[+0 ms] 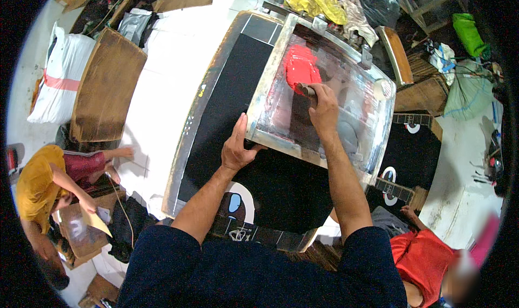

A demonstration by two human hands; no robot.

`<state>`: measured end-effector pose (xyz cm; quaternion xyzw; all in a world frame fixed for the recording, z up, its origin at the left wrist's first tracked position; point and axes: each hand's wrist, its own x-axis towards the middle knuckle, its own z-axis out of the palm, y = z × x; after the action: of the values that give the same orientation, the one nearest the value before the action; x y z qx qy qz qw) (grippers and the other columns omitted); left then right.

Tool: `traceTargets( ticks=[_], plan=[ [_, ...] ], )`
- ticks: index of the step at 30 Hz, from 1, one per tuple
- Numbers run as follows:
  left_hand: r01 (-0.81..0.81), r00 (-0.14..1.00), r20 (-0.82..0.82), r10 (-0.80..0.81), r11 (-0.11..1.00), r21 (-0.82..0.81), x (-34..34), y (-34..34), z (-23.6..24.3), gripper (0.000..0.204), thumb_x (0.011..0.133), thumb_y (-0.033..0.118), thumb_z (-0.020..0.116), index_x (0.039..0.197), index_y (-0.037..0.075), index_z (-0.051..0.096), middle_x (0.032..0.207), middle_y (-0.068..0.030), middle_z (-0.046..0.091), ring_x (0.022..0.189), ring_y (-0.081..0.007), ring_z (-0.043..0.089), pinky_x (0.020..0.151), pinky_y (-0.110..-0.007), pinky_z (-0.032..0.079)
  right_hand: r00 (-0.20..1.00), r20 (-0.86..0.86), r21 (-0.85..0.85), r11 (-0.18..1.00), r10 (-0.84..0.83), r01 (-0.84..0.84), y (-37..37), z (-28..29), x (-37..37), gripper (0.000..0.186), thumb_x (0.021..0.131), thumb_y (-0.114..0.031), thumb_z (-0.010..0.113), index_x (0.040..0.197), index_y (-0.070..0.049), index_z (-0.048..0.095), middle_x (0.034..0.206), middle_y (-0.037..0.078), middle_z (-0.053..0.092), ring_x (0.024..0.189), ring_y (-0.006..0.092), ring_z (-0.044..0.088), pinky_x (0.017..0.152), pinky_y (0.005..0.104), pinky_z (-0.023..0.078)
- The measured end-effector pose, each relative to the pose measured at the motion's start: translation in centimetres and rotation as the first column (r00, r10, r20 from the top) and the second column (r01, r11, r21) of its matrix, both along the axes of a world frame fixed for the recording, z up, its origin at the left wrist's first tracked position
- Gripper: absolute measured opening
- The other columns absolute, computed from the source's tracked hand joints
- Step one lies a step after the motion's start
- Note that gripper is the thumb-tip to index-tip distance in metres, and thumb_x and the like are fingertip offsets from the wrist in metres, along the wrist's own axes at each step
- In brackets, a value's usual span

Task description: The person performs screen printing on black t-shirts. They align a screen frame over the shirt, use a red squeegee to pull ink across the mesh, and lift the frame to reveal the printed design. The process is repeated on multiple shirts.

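A screen printing frame [294,147] with pale, ink-stained sides lies tilted over a board covered in black fabric [286,189]. Thick red ink [301,64] is pooled toward the far left of its mesh. My right hand [324,110] is closed round a squeegee [305,89] at the near edge of that ink; much of the squeegee is hidden by the fingers. At the frame's near left corner, my left hand [238,150] grips it, fingers along the side and thumb at the near edge. A white, brown and blue eye print [234,202] shows on the fabric near me.
Metal hinge clamps [366,56] stand at the frame's far side. Another black printed board [411,151] lies to the right. A person in yellow [40,181] sits at lower left, another in red [427,262] at lower right. Wooden boards [108,86] and a yellow cloth [313,1] lie around.
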<state>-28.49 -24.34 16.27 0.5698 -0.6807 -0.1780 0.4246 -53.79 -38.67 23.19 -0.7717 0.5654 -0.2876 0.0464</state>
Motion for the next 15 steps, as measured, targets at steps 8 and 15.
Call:
traceTargets(
  ticks=[8, 15],
  plan=[
    [0.01, 0.995, -0.104, -0.004, 0.999, 0.054, -0.2, 0.2, 2.1, 0.103, 0.07, 0.029, 0.094, 0.154, 0.003, 0.042, 0.152, -0.0274, 0.049, 0.139, -0.0417, 0.052, 0.108, -0.044, 0.051, 0.968, 0.128, -0.092, 0.969, -0.218, 0.231, 9.3, 1.6, 2.0, 0.054, 0.08, 0.004, 0.06, 0.131, -0.013, 0.067, 0.135, 0.011, 0.068, 0.122, 0.033, 0.066, 0.097, 0.0427, 0.052],
    [-0.023, 0.928, -0.371, -0.024, 0.992, -0.122, -2.1, -3.2, 16.7, 0.104, 0.073, 0.016, 0.09, 0.16, 0.011, 0.034, 0.146, -0.0289, 0.052, 0.129, -0.046, 0.059, 0.098, -0.047, 0.056, 0.916, 0.401, -0.518, 0.818, -0.026, 0.25, 8.2, 11.4, 4.6, 0.035, 0.092, -0.004, 0.061, 0.126, -0.009, 0.069, 0.125, 0.015, 0.073, 0.116, 0.0342, 0.07, 0.098, 0.0409, 0.054]
  ],
)
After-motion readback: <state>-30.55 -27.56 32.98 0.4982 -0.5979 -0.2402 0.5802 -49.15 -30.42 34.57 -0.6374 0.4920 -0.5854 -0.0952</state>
